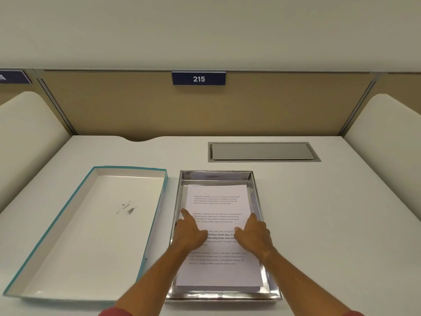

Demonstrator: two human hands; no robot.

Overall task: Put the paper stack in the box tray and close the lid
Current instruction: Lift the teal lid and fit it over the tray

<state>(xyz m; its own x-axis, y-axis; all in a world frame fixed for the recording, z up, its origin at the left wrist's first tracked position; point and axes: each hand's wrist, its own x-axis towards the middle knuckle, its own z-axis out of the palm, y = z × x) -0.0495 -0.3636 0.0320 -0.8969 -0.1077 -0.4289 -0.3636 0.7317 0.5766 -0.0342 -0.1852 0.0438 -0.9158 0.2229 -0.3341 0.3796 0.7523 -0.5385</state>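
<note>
While open hands press the paper stack, the lid rests on the white desk.

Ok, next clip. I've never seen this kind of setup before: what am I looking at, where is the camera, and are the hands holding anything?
There is no machine here. A person works with two bare hands, and the single picture comes from a wide-angle camera worn on their head, looking forward and down, so the forearms enter from the bottom edge.

On the white desk sits a shiny silver box tray with the paper stack already lying inside it, printed side up. The left hand and the right hand rest flat on the top sheet; neither grips anything.

To the left of the tray lies the lid, teal outside and white inside, turned inside up, so the box is not yet closed. Behind are a metal cover plate set into the desk and a sign reading 215.
</note>
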